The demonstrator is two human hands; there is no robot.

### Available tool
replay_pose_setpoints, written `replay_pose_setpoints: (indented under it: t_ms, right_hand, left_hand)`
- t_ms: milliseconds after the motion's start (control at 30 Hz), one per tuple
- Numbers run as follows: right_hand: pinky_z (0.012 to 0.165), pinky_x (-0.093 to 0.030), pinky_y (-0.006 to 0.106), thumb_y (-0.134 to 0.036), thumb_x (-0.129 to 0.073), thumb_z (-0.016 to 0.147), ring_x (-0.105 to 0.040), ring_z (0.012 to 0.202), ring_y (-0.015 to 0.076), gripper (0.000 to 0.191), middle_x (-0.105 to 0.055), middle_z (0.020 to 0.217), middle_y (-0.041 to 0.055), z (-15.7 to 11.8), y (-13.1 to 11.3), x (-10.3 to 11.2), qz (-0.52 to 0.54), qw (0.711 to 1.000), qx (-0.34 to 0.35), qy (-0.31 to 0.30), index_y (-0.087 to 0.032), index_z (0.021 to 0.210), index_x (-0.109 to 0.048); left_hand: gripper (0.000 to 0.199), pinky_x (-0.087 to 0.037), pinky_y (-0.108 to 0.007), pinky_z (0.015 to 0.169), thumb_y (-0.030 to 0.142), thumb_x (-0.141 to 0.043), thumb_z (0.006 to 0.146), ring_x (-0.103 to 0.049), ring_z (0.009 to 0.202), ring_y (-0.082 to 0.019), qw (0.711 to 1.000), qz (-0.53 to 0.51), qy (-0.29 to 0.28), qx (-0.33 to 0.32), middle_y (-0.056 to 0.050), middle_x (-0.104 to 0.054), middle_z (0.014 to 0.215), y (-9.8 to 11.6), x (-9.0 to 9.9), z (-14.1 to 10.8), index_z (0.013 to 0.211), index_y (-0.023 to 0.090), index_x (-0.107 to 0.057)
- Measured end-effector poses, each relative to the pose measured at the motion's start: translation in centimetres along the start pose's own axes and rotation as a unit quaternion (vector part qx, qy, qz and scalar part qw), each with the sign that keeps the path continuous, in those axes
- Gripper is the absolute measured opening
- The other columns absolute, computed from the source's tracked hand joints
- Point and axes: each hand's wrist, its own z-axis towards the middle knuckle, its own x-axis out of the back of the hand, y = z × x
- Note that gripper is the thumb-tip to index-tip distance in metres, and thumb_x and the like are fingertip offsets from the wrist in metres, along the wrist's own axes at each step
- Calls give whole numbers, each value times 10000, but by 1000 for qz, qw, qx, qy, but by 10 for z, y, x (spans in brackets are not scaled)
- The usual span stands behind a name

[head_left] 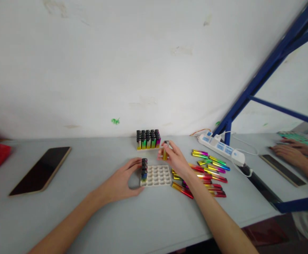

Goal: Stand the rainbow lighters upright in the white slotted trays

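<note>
A white tray (158, 175) with rows of holes lies on the table in front of me. Several lighters (144, 169) with black tops stand upright in its left column. My left hand (122, 180) grips the tray's left end, thumb by the near corner and fingers beside the standing lighters. Above the tray's far right corner, my right hand (175, 157) pinches a gold lighter (165, 152) held upright; the fingers partly cover it. Under and beyond my right forearm lies a loose pile of shiny coloured lighters (217, 178), red, gold, green and purple.
A filled block of upright lighters (148, 139) stands against the wall. A white power strip (221, 149) with cables lies at the right, by a blue metal frame (228, 121). A dark flat panel (41, 169) rests at left. Another person's hands (293, 151) are far right.
</note>
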Motion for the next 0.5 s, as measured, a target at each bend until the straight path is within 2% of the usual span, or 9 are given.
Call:
replay_pose_setpoints:
  t_ms: [100,167,233,300,400,500]
  right_hand:
    - [620,-476,295,-1038,-968,856,-457,629,156,812,-529,741,-109,-9,9,-8,-53,998,-20,-33,-323,1070,-648]
    - [572,-367,290,-1077,-825,947,-366,609,156,788,-422,713,-115,-13,13,-11,-122,992,-20,-26,-320,1006,-616]
    - [571,-322,309,-1095,-693,1006,-373,627,169,799,-411,688,-88,-15,15,-13,-199,980,2,4,-314,885,-573]
    - [599,-317,327,-1070,-643,1030,-400,656,175,812,-434,661,-60,-15,16,-15,-253,966,32,41,-314,769,-505]
    - [639,-311,341,-960,-641,1042,-384,662,168,764,-425,634,-49,-14,19,-16,-286,954,54,77,-317,676,-452]
    - [654,-320,344,-816,-616,1043,-393,659,170,645,-432,638,-47,-13,22,-15,-291,951,62,82,-320,665,-450]
  left_hand:
    - [755,-643,-652,1465,428,-1042,938,-780,1669,-488,1000,-11,3,-1,-186,-746,1858,2,-2,-1,1639,261,-814]
    - [750,-656,-673,1454,476,-1059,929,-784,1663,-504,1000,-22,10,6,-167,-761,1842,3,-4,1,1621,303,-826]
    - [727,-667,-695,1441,516,-1062,938,-792,1650,-514,999,-30,15,17,-151,-780,1821,4,-5,2,1605,336,-838]
    - [706,-662,-701,1445,538,-1052,951,-792,1647,-525,999,-33,15,24,-144,-787,1817,4,-4,2,1594,330,-847]
    - [740,-629,-686,1475,545,-1048,943,-772,1668,-535,999,-30,0,28,-125,-772,1846,1,0,1,1612,300,-847]
    - [777,-617,-690,1480,558,-1053,953,-756,1692,-520,999,-27,-13,24,-149,-752,1868,-5,4,1,1649,287,-837]
